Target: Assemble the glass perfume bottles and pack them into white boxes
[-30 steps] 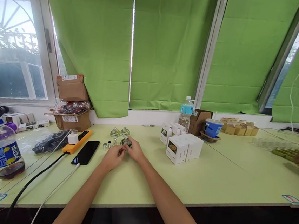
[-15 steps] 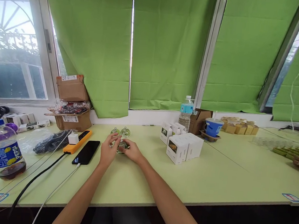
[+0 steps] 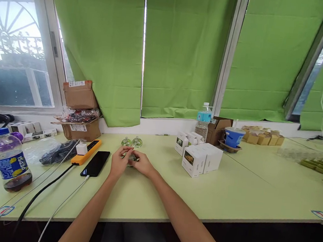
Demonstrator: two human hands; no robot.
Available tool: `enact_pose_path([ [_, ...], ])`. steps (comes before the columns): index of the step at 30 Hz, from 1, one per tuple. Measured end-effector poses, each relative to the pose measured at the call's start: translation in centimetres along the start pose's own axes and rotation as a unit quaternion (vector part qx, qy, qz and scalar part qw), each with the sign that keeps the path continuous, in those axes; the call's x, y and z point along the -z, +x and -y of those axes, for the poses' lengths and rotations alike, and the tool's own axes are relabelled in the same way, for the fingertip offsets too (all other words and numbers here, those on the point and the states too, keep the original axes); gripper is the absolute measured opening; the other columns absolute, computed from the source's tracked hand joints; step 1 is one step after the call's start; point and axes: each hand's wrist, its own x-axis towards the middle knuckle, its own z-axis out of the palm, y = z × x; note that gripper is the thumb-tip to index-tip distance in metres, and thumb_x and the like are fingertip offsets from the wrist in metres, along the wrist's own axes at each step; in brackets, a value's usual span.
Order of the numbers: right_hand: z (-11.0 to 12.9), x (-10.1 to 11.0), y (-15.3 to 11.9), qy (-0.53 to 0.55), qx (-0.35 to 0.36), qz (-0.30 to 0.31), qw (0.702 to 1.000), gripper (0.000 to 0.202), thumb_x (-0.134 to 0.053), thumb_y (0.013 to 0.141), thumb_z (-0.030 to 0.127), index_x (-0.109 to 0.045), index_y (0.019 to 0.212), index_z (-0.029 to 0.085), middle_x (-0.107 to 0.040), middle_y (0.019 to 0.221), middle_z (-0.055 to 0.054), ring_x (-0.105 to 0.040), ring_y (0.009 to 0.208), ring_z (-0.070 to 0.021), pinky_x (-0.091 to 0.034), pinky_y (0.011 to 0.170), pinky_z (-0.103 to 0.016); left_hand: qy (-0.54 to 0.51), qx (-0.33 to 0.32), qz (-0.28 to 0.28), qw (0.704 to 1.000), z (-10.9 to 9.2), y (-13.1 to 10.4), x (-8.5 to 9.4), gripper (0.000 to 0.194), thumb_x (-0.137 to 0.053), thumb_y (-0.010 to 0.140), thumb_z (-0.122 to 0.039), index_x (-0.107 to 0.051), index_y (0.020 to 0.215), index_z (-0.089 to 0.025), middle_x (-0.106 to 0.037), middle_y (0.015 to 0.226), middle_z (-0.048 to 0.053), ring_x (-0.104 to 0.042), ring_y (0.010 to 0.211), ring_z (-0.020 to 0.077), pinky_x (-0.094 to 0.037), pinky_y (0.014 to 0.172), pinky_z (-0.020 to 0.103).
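Both hands come together over a small, clear, round glass-like container (image 3: 132,158) low at the table's middle. My left hand (image 3: 120,160) curls about its left side, thumb and fingers near the top. From the right, my right hand (image 3: 143,164) grips the same container with bent fingers. Much of it is hidden by the fingers, so its lower part and contents are hard to make out. Just beyond stand two similar clear round containers with small knobs on top, the left one (image 3: 126,142) and the right one (image 3: 137,142), side by side.
White boxes (image 3: 202,159) stand to the right, a water bottle (image 3: 203,121) and a blue cup (image 3: 233,137) behind. On the left are a phone (image 3: 95,163), an orange power strip (image 3: 88,152), cables and a Pepsi bottle (image 3: 11,163). Green trays (image 3: 321,165) lie far right.
My view has turned slightly left, so the scene sits a little further right. My hands stay at the container, fingers closer together over its top. The hand at the far right is out of view.
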Motion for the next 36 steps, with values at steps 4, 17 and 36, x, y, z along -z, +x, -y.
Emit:
enact_pose_path([
  [4, -0.01, 0.0, 0.06, 0.004, -0.001, 0.003, 1.0, 0.038, -0.071, 0.079, 0.035, -0.069, 0.114, 0.02, -0.07, 0.098, -0.002, -0.061, 0.088, -0.0193, -0.046, 0.077, -0.027, -0.006, 0.004, -0.008, 1.0, 0.22, 0.07, 0.06, 0.027, -0.062, 0.086, -0.042, -0.068, 0.097, -0.017, -0.076, 0.103, 0.01, -0.071, 0.097, 0.0214, -0.055, 0.084, 0.033],
  [17, 0.26, -0.01, -0.08, -0.004, -0.011, -0.004, 1.0, 0.043, -0.069, 0.077, 0.031, -0.069, 0.119, 0.02, -0.072, 0.108, -0.003, -0.063, 0.096, -0.0216, -0.048, 0.084, -0.032, 0.061, -0.026, 0.024, 0.998, 0.17, -0.24, 0.51, 0.017, -0.059, 0.088, -0.035, -0.064, 0.096, -0.021, -0.073, 0.101, 0.003, -0.067, 0.098, 0.0183, -0.049, 0.084, 0.03],
  [36, -0.03, 0.08, -0.21, -0.036, -0.005, -0.009, 0.999, 0.035, -0.063, 0.075, 0.021, -0.07, 0.109, 0.016, -0.073, 0.101, -0.003, -0.063, 0.09, -0.0197, -0.048, 0.077, -0.028, 0.175, -0.07, 0.054, 0.981, 0.8, -0.51, 0.87, 0.019, -0.057, 0.088, -0.033, -0.057, 0.104, -0.023, -0.07, 0.106, 0.005, -0.066, 0.102, 0.0213, -0.05, 0.084, 0.034],
])
